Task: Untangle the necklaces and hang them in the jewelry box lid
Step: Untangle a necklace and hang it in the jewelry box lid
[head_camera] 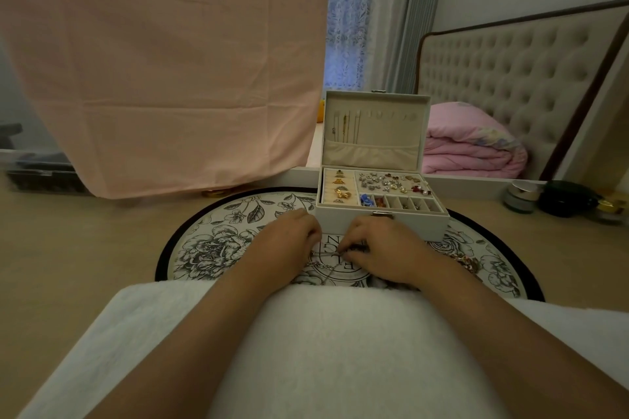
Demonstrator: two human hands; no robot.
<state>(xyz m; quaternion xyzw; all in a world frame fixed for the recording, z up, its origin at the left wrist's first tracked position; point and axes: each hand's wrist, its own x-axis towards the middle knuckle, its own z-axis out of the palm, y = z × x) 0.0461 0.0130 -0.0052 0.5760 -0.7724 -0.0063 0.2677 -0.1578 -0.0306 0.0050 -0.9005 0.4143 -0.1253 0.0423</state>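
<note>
1. The left hand [289, 238] and right hand [381, 245] are curled, pinching a silver chain of the tangled necklaces [326, 260] at the middle of the round mat [211, 241].
2. The jewelry box lid [391, 133] stands upright at the mat's far edge, with a few hung chains [345, 127] at its left.
3. Risk: pulling the chain taut may tighten the knot or snap a link.
4. Risk: loose chains lying together may snag again.
5. Writing: large letters at the mat's centre are mostly covered and unreadable; no brand shows.

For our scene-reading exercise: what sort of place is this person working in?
Most likely a bedroom: a tufted headboard with a folded pink quilt in front of it, and window curtains behind the open jewelry box.
</note>
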